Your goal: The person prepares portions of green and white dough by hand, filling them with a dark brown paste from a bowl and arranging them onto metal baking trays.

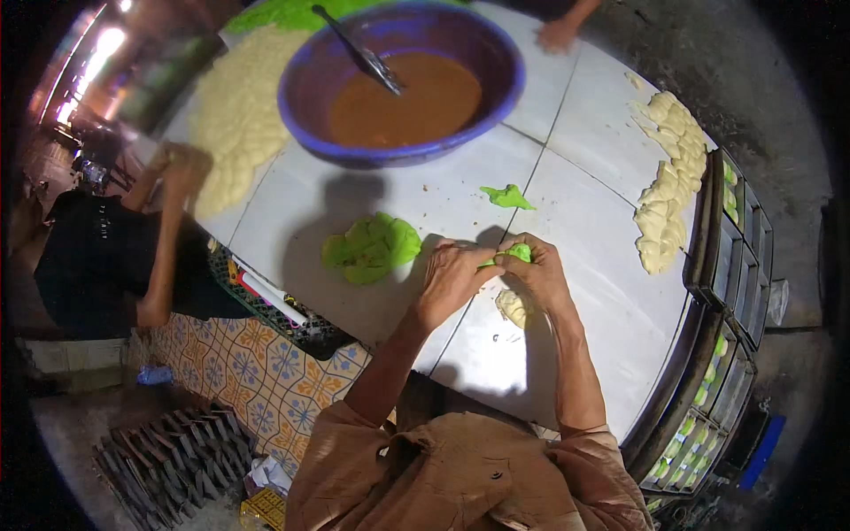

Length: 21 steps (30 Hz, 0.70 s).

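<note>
Between my two hands, close together over the white tiled table (584, 203), is a small piece of bright green dough (516, 253). My left hand (453, 279) pinches its left side, and the fingers of my right hand (540, 270) close on the other. Just below them a small lump of pale cream dough (511, 307) lies on the table. Left of my hands sits a larger flattened mass of green dough (372, 248). A thin green scrap (507, 196) lies a little beyond my fingers.
A purple basin (297, 124) of brown filling holds a metal spoon (359, 51). Pale dough pieces line the left (235, 115) and right (666, 190) of the table. Stacked metal mould trays (730, 265) stand along the right edge. A co-worker (115, 265) works at left; another person's hand (558, 35) rests at the top.
</note>
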Tool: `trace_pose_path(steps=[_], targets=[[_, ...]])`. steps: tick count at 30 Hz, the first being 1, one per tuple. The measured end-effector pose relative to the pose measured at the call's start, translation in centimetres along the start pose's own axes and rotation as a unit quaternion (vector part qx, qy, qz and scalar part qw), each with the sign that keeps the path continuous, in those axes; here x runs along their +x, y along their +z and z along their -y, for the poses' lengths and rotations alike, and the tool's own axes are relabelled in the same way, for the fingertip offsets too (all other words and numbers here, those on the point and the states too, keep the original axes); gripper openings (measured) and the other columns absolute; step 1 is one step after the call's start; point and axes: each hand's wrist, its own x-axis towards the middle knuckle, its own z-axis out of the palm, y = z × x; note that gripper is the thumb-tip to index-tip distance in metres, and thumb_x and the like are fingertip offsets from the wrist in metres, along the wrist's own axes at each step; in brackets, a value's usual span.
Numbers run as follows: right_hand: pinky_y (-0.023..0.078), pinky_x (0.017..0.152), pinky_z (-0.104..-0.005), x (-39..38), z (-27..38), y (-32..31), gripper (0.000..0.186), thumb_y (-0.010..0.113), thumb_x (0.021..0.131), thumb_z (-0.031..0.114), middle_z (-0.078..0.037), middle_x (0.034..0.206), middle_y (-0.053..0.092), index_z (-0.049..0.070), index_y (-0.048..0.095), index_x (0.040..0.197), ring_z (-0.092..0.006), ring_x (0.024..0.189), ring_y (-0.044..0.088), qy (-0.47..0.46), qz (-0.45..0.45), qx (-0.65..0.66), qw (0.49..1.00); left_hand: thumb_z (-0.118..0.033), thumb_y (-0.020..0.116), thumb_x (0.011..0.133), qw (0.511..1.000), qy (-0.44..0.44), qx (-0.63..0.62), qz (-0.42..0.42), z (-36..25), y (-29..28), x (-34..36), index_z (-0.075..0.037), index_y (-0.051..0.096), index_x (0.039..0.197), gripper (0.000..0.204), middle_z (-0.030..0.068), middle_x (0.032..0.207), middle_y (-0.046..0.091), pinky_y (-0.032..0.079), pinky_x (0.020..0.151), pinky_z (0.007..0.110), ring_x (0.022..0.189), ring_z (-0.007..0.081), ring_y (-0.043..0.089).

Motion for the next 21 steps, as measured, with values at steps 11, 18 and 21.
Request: trace_pose_path(steps=[11, 18, 21], targets=[[0.051, 0.070, -0.0257, -1.2, 2.0, -1.6, 0.037, 0.061, 0.094, 0.036, -0.009, 0.095, 0.063, 0.003, 0.059, 0.109, -0.0168, 0.084, 0.062, -0.028, -0.041, 0.253, 0.966, -0.046, 0.062, 0.088, 0.978, 0.044, 0.195, -0.066, 3.7, 3.8, 0.6, -0.004, 0.036, 0.146, 0.076, 0.0172, 0.150, 0.036, 0.015, 0.110, 0.066, 0.144, 0.0308, 0.025], [0.050, 0.080, -0.0299, -2.0, 2.2, 0.7, 0.039, 0.056, 0.093, 0.022, -0.011, 0.106, 0.062, -0.003, 0.054, 0.124, -0.0190, 0.094, 0.060, -0.001, -0.004, 0.177, 0.984, -0.026, 0.075, 0.083, 0.966, -0.071, -0.243, -0.043, -2.1, -0.1, 0.0, -0.001, 0.058, 0.130, 0.055, 0.0174, 0.113, 0.069, 0.050, 0.094, 0.034, 0.107, 0.0227, 0.065], [0.056, 0.065, -0.0246, -1.9, 2.8, 1.9, 0.025, 0.063, 0.091, 0.012, -0.010, 0.101, 0.066, -0.001, 0.061, 0.113, -0.0151, 0.081, 0.065, 0.003, -0.015, 0.140, 0.990, -0.024, 0.069, 0.088, 0.919, -0.042, -0.378, -0.102, 0.6, 1.2, -0.6, 0.000, 0.068, 0.112, 0.034, 0.0093, 0.087, 0.073, 0.052, 0.069, 0.029, 0.078, 0.0120, 0.066]])
